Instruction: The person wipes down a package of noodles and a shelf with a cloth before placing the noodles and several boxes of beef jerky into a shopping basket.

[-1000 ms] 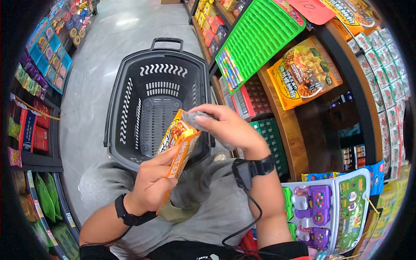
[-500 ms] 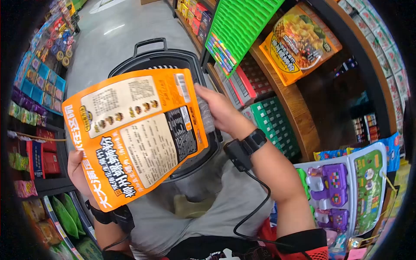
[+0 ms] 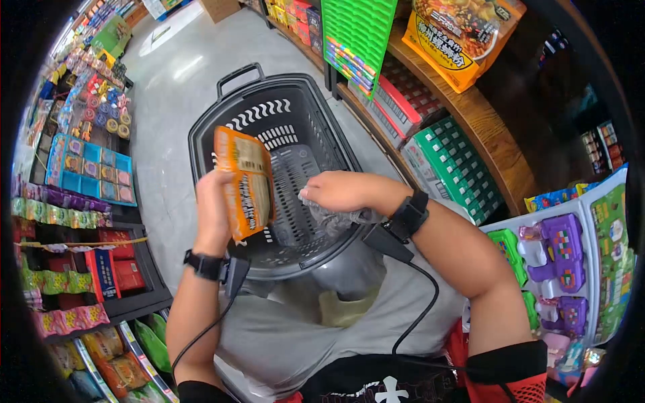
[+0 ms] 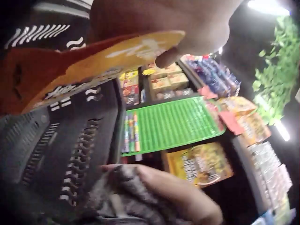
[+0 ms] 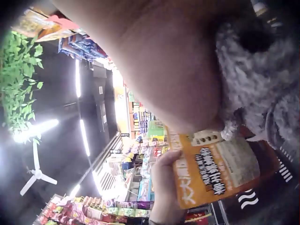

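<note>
My left hand [image 3: 213, 208] grips an orange food packet [image 3: 252, 185] by its edge, over the dark shopping basket [image 3: 306, 267]. Printed panels and Chinese lettering cover the packet's face, which the right wrist view shows plainly. In my right hand [image 3: 346, 191] is a bunched grey fuzzy cloth [image 5: 262, 79], hanging below the fingers at the basket's right side. The left wrist view has the same cloth [image 4: 129, 192] low in front, with the right thumb along it. The hands are apart, the packet left of the cloth.
On the right, a wooden shelf [image 3: 487, 134] bears another orange packet [image 3: 463, 37]. Green and red cartons [image 3: 457, 164] stand beneath it, and a green ridged tray [image 3: 356, 40] with pens juts out. Snack racks [image 3: 80, 215] line the left; a toy display [image 3: 557, 262] stands near right.
The packet, whose printed back faced the head camera half a second ago, has turned more edge-on and moved forward over the basket. My right hand has come away from it with the cloth.
</note>
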A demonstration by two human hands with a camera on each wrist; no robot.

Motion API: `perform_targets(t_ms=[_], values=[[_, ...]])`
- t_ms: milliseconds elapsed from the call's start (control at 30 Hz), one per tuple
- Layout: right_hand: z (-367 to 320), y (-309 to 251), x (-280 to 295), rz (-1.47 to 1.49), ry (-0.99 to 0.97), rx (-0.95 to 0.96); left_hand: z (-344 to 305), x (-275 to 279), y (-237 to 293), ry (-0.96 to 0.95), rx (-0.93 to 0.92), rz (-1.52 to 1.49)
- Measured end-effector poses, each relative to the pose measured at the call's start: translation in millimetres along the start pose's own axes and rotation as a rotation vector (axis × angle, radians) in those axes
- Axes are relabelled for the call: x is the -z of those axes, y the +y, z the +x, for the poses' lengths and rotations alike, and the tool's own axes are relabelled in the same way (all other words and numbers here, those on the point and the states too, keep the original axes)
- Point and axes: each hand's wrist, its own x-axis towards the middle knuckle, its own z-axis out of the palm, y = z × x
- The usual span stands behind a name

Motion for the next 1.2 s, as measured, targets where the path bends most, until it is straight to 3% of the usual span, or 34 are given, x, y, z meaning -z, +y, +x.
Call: perform_targets(t_ms=[100, 200, 267, 300, 333, 367, 433, 600, 700, 767, 800, 833, 867, 933, 1000, 1067, 1133, 1200], values=[[1.9, 3.1, 1.3, -0.064, 0.086, 0.015, 32.6, -16.4, -18.0, -0.049, 0.045, 0.262], [3.2, 14.5, 6.3, -0.079, 0.184, -0.018, 80.8, 24.0, -56.7, -0.121, -0.061, 1.069], [9.7, 27.0, 6.3, -0.113, 0.218, -0.004, 81.4, 23.1, -73.1, -0.041, 0.032, 1.238], [15.6, 34.4, 7.5, -0.155, 0.217, 0.012, 78.7, 30.3, -75.3, -0.121, -0.014, 1.300], [15.0, 44.5, 14.2, -0.215, 0.213, 0.006, 77.6, 29.6, -78.4, -0.210, -0.069, 1.333], [17.2, 51.6, 17.3, -0.196, 0.240, 0.006, 71.6, 17.1, -69.5, -0.133, 0.045, 1.347], [21.3, 57.0, 24.1, -0.155, 0.274, 0.007, 81.5, 29.0, -77.0, -0.121, 0.013, 1.284], [-6.0, 38.5, 49.8, 0.050, 0.507, 0.056, 66.3, 25.5, -62.4, 0.231, -0.009, 1.255], [-16.6, 37.1, 72.7, 0.223, 0.693, 0.182, 42.3, 7.3, -52.5, 0.057, -0.046, 1.248], [-35.1, 20.5, 90.0, 0.136, 1.208, 0.477, 34.9, 0.3, -52.6, -0.082, -0.028, 1.279], [-57.9, 11.8, 97.7, 0.212, 1.394, 0.330, 23.6, -9.0, -46.1, -0.112, -0.067, 1.248], [-87.9, -0.4, 109.9, 0.477, 1.468, 0.283, 15.1, -18.8, -39.1, -0.157, -0.054, 1.234], [-109.0, -14.5, 119.1, 0.504, 1.620, 0.478, 6.9, -27.2, -32.6, -0.203, -0.042, 1.223], [-149.1, -32.3, 143.0, 0.752, 1.665, 0.481, -8.8, -36.1, -21.8, -0.368, -0.110, 1.239], [-169.6, -7.1, 190.2, 0.782, 1.678, 0.532, -21.4, -45.8, -12.7, -0.446, -0.082, 1.300], [-196.8, 25.7, 242.1, 0.934, 1.182, 0.479, -25.9, -44.6, -20.1, -0.496, -0.162, 1.300], [-196.2, 11.6, 251.7, 0.878, 1.073, 0.293, -31.2, -40.9, -23.8, -0.516, -0.215, 1.269], [-186.6, 39.4, 265.2, 0.716, 1.368, 0.149, -30.7, -37.3, -22.1, -0.524, -0.248, 1.254]])
